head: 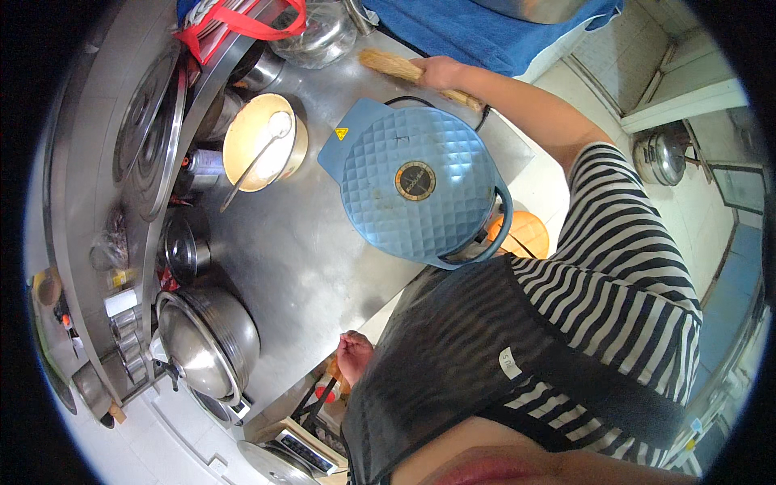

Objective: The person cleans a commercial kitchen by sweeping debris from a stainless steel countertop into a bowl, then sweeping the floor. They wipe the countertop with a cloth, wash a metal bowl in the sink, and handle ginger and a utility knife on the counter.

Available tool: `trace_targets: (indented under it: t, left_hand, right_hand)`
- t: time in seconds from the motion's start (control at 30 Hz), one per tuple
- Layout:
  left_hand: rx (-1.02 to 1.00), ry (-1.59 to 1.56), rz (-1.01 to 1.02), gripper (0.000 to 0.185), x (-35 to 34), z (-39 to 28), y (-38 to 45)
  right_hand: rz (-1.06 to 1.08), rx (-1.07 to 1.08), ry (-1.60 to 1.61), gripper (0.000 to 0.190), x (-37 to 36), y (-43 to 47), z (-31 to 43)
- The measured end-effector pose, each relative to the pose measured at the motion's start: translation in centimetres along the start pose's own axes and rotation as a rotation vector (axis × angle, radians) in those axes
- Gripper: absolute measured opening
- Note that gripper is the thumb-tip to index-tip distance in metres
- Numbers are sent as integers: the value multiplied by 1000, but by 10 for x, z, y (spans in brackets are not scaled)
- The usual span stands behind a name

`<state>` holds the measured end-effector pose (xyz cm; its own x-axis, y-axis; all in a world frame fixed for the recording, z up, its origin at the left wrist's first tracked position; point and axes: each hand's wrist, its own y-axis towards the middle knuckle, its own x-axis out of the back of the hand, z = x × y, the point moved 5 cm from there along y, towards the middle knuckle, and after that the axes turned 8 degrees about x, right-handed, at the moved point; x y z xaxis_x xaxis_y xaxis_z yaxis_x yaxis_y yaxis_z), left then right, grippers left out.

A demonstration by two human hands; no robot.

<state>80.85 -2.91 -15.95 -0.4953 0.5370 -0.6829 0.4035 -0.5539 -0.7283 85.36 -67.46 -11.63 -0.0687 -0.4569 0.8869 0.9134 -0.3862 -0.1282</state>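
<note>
My right hand (441,74) is closed around a straw-coloured hand brush (391,64), whose bristles point left along the far edge of the steel worktable (291,242). Just nearer than the brush sits a round blue electric griddle (388,151), its quilted lid down and its loop handle facing my body. A black cord runs behind it. By the table's near edge, my left hand (354,354) has its fingers curled in, with nothing visible in them. Beyond the griddle, a cream enamel basin (239,145) holds white powder and a metal spoon (254,167).
A large lidded steel pot (209,339) stands at the table's left end. Lids lean along a steel shelf (200,109) at the back. A red-handled bag (242,24) overhangs the far corner, near a blue cloth (454,36). An orange round object (526,233) shows below the griddle handle.
</note>
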Motion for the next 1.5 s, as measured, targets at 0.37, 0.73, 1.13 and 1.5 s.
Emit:
trace_targets:
  t: [0.37,0.73,1.13,1.5]
  left_hand:
    - [72,127,18,19,-16,-8,5]
    - [137,126,17,17,-37,-2,15]
    - [186,132,-43,14,-42,-16,15]
    - [189,250,23,13,-88,-10,39]
  right_hand:
    - [-90,-176,62,50,7,3,6]
    - [-123,-249,51,55,8,-30,-16]
    - [-195,-219,35,57,46,-192,-27]
    - [-389,-255,124,60,8,-235,-17]
